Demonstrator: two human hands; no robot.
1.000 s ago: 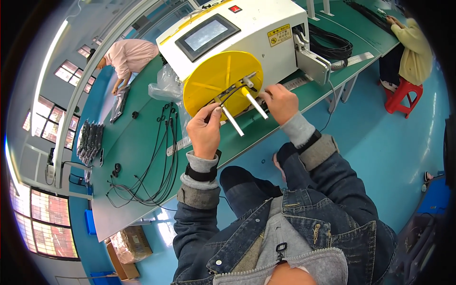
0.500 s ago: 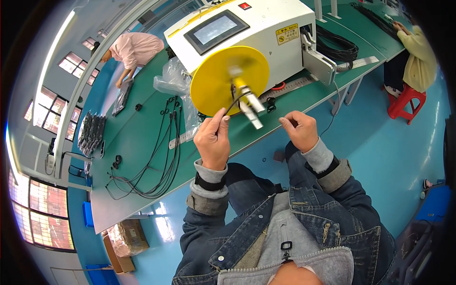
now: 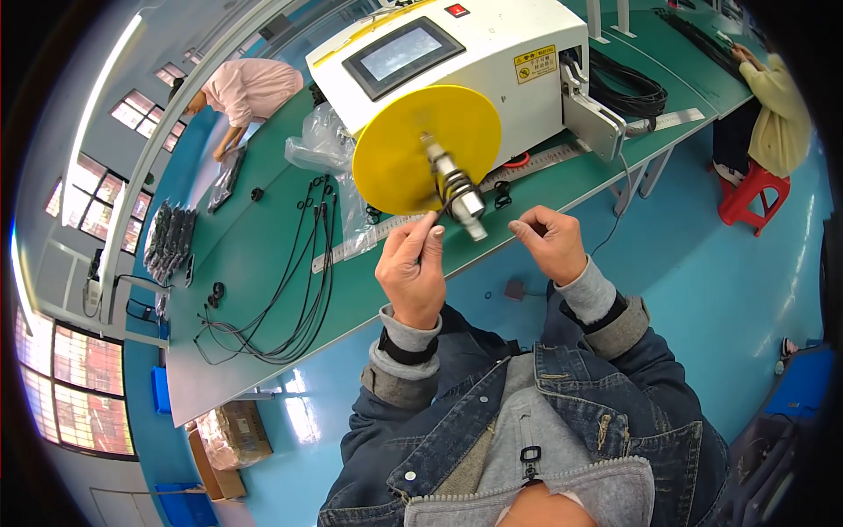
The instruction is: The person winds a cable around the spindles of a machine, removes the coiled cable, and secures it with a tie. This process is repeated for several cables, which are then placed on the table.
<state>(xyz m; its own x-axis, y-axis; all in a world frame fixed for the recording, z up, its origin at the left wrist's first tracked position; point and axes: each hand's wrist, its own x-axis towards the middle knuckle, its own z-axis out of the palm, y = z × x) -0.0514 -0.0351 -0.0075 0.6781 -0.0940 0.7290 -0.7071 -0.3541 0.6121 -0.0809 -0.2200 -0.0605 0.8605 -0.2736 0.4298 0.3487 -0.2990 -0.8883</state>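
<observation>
My left hand (image 3: 411, 274) pinches a black cable (image 3: 445, 211) between thumb and forefinger, just below a yellow disc (image 3: 404, 167). From the pinch the cable runs onto the metal prongs (image 3: 475, 230) in front of the disc, where several turns lie around them. The prongs and coil are smeared by motion. Disc and prongs belong to a white winding machine (image 3: 527, 110) with a dark-framed screen (image 3: 402, 58). To the right of the prongs, my right hand (image 3: 557, 248) hovers off the table's front edge, its fingers curled and thumb against them, with no object showing.
Loose black cables (image 3: 290, 325) lie on the green table (image 3: 237, 263) at left, near packed bundles (image 3: 169, 244). A steel ruler (image 3: 553, 156) and small cable coils (image 3: 502, 195) lie before the machine. One person (image 3: 250, 92) bends over the table; another sits on a red stool (image 3: 755, 198).
The prongs have turned, and more cable now lies wound around them. My left hand has shifted slightly right, still pinching the cable. My right hand has barely moved.
</observation>
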